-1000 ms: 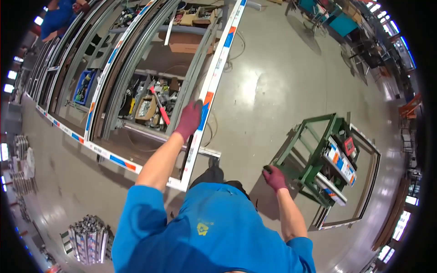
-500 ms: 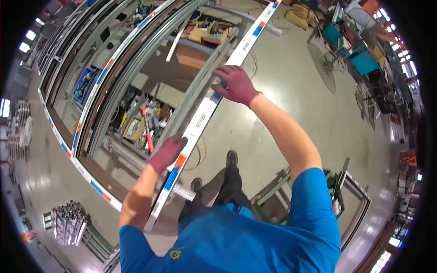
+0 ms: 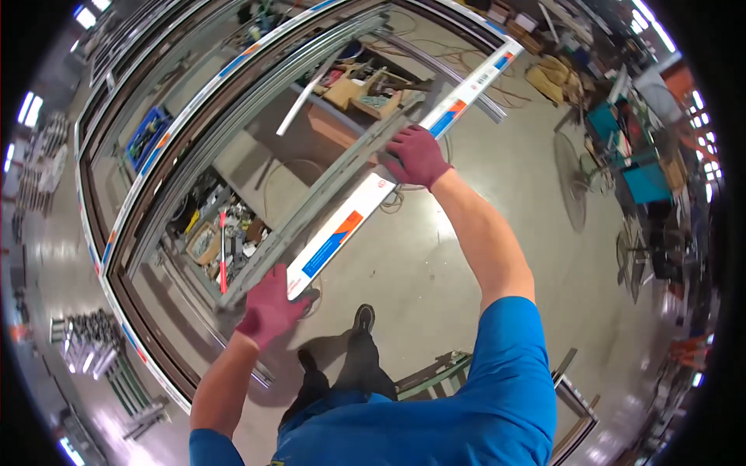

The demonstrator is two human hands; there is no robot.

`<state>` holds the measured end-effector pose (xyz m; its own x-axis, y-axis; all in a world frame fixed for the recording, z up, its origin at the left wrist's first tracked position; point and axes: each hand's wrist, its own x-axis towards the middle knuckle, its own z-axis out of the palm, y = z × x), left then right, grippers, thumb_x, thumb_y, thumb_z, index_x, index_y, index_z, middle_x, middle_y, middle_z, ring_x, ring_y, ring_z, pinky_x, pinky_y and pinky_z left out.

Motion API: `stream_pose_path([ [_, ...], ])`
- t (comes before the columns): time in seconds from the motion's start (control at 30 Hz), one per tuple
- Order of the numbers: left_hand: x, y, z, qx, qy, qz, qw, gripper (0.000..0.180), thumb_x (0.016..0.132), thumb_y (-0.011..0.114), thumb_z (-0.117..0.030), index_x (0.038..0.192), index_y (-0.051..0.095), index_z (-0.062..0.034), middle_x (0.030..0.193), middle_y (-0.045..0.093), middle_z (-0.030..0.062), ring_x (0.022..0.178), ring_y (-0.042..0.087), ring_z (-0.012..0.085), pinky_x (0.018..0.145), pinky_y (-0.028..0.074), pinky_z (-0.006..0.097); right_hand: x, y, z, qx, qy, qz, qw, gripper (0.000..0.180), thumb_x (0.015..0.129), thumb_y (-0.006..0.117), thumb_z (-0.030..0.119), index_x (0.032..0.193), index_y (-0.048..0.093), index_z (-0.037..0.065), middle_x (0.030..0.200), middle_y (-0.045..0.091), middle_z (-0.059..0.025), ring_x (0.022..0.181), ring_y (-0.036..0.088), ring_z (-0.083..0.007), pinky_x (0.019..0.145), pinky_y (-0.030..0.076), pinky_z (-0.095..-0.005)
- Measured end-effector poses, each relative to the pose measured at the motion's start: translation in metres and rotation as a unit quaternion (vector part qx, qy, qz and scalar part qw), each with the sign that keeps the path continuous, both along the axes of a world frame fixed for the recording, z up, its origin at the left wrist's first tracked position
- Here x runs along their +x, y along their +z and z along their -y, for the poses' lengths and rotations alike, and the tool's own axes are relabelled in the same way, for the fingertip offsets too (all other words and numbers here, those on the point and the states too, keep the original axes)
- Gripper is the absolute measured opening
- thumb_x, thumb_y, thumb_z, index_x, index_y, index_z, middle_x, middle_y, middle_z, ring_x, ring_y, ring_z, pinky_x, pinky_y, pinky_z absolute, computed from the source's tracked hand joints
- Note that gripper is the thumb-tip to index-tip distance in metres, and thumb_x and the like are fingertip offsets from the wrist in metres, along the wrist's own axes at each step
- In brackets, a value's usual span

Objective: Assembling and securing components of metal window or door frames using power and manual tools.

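Head view — white bar [image 3: 336, 242] runs from left hand [image 3: 272, 312] past right hand [image 3: 418, 158].

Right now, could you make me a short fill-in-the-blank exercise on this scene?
1. The white bar carries blue and ____ patches.
2. The long tool left of the bar has a ____ handle.
3. Between your left hand and right hand, the ____ one is nearer your shoes.
Missing words: orange; red; left.

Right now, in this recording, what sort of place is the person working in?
Probably a workshop for window or door frames: a large white-faced frame is being handled, bundled profiles sit at the picture's lower left, and a red tool lies among small parts.
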<state>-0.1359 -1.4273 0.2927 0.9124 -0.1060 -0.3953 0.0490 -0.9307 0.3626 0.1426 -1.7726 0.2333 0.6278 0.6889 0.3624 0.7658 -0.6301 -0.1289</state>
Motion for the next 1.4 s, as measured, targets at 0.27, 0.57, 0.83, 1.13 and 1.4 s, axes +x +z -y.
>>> stream_pose_path([
  [0.27, -0.014, -0.034, -0.003, 0.006, 0.031, 0.108, 0.994, 0.057, 0.086, 0.077, -0.046, 0.122, 0.059, -0.0050, 0.111, 0.069, 0.0177, 0.102, 0.070, 0.0369, 0.086, 0.055, 0.052, -0.002, 0.000, -0.003, 0.013, -0.002, 0.001, 1.000, 0.025, 0.080, 0.070, 0.017, 0.099, 0.071, 0.002, 0.102, 0.069, -0.0209, 0.104, 0.063, -0.0436, 0.099, 0.049, -0.0524],
  [0.57, -0.265, 0.030, -0.164, -0.030, 0.028, 0.296, 0.954, 0.066, 0.087, 0.077, -0.040, 0.140, 0.058, -0.0050, 0.135, 0.058, 0.0173, 0.126, 0.057, 0.0348, 0.106, 0.045, 0.049, -0.108, 0.028, -0.056, -0.141, -0.270, -0.005, 0.952, 0.047, 0.106, 0.055, 0.037, 0.142, 0.060, 0.006, 0.142, 0.064, -0.0176, 0.129, 0.059, -0.0388, 0.110, 0.046, -0.0489],
  [0.83, -0.551, 0.021, -0.379, -0.096, 0.182, 0.282, 0.937, 0.039, 0.084, 0.079, -0.029, 0.115, 0.068, -0.0075, 0.117, 0.064, 0.0137, 0.111, 0.062, 0.0357, 0.097, 0.050, 0.049, -0.381, 0.025, -0.332, 0.066, -0.135, -0.087, 0.985, 0.035, 0.099, 0.067, 0.019, 0.130, 0.066, 0.001, 0.129, 0.068, -0.0238, 0.120, 0.063, -0.0430, 0.106, 0.049, -0.0487],
  [1.13, -0.652, 0.035, -0.559, -0.081, 0.235, 0.285, 0.926, 0.025, 0.079, 0.075, -0.013, 0.102, 0.071, -0.0058, 0.109, 0.068, 0.0160, 0.101, 0.066, 0.0395, 0.090, 0.054, 0.049, -0.572, 0.061, -0.639, 0.068, 0.011, -0.351, 0.934, 0.062, 0.101, 0.069, 0.037, 0.148, 0.051, 0.000, 0.136, 0.063, -0.0293, 0.128, 0.060, -0.0448, 0.108, 0.048, -0.0475],
  [1.4, -0.581, 0.070, -0.674, -0.106, 0.140, 0.403, 0.898, 0.026, 0.076, 0.077, -0.010, 0.099, 0.068, -0.0043, 0.109, 0.067, 0.0155, 0.102, 0.066, 0.0399, 0.090, 0.054, 0.048, -0.538, 0.026, -0.751, 0.064, -0.076, -0.360, 0.928, 0.073, 0.101, 0.068, 0.045, 0.153, 0.040, 0.001, 0.133, 0.063, -0.0333, 0.125, 0.060, -0.0506, 0.101, 0.050, -0.0515],
])
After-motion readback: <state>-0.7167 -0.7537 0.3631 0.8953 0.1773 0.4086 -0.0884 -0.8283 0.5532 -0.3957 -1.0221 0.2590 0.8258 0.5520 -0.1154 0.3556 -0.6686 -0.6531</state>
